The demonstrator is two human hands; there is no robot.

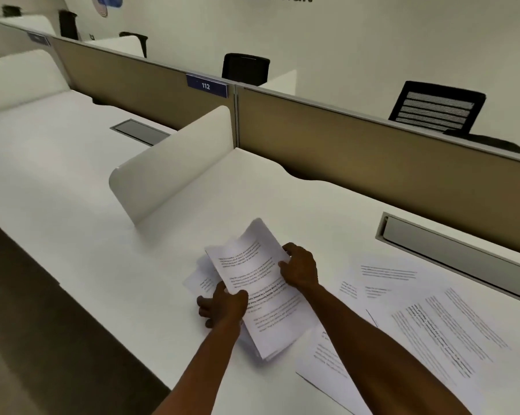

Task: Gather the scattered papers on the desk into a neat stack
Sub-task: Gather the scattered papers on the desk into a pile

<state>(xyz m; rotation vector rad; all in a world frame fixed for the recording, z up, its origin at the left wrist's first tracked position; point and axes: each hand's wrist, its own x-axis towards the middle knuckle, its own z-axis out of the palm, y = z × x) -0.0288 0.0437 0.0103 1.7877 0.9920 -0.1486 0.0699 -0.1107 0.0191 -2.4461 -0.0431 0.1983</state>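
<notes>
Both hands grip paper bundle; partition label "112".

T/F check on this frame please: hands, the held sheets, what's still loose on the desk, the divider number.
1. Both hands grip the same bundle of papers. True: left hand at its lower left edge, right hand at its right edge.
2. All papers are already gathered. False: loose sheets still lie spread on the desk to the right of the hands.
3. The blue label on the partition reads 112. True.
4. The held bundle is squared up neatly. False: its sheets are fanned and misaligned.
5. A laptop sits on the desk. False: none in view.
</notes>
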